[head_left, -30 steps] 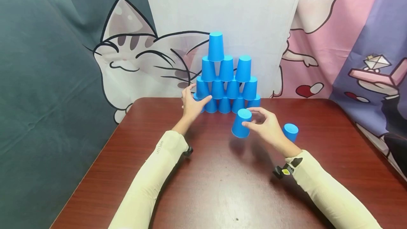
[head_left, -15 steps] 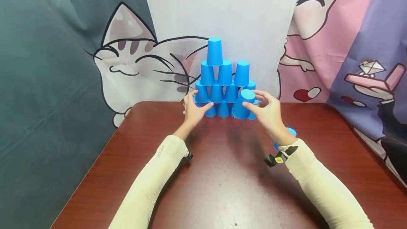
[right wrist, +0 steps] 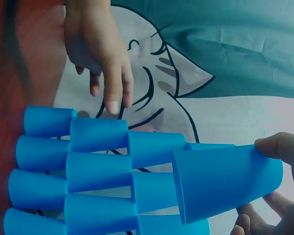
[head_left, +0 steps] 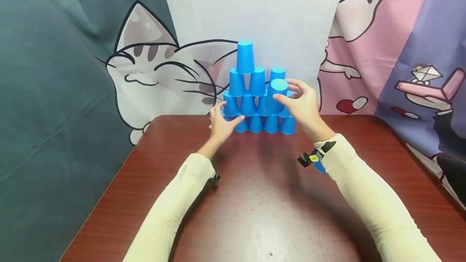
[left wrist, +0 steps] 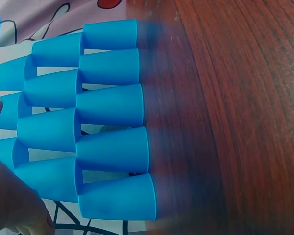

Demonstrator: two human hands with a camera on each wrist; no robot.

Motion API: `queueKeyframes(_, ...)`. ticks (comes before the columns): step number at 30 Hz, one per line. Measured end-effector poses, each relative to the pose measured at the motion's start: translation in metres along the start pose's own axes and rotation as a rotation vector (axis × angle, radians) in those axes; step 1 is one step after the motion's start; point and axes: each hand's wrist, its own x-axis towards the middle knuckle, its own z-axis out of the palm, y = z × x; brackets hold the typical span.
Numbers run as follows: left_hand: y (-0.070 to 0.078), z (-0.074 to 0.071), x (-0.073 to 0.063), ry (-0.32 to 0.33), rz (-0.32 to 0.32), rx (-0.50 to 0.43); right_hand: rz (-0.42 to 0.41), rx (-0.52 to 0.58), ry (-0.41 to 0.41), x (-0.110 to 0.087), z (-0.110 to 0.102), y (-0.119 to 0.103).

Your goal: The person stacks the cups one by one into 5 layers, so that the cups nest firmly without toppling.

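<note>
My right hand pinches an upside-down blue cup between thumb and fingers, held up in front of the right part of a cup pyramid. In the right wrist view this held cup overlaps the upper rows. The pyramid is built of upside-down blue cups in rows, with a single cup on top at the left and another upper-row cup partly hidden behind the held one. My left hand is spread, thumb and fingers apart, beside the lower left cups.
A further blue cup stands on the right of the brown table, mostly hidden by my right wrist. A cloth with a cartoon cat hangs close behind the pyramid. Small cameras are strapped to both wrists.
My right hand has carried the cup forward and upward, from low over the table to the height of the pyramid's upper rows. The left hand has stayed beside the pyramid.
</note>
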Motion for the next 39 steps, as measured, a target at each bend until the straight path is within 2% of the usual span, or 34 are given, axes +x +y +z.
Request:
queueKeyframes(7, 0.002, -0.002, -0.001, -0.01, 0.001, -0.01, -0.069, -0.065, 0.056, 0.017, 0.003, -0.013)
queueKeyframes(13, -0.001, -0.004, -0.002, -0.008, -0.012, -0.005, -0.073, -0.035, 0.046, 0.028, 0.008, -0.022)
queueKeyframes(22, 0.002, -0.007, 0.0, -0.017, -0.006, -0.014, -0.146, -0.058, 0.103, 0.052, 0.014, -0.034)
queueKeyframes(32, 0.004, -0.011, 0.001, -0.037, -0.011, -0.005, -0.104, -0.027, 0.1, 0.083, 0.017, -0.036)
queueKeyframes(39, 0.004, -0.013, 0.0, -0.042, -0.012, 0.011, -0.095, -0.032, 0.119, 0.097, 0.02, -0.036)
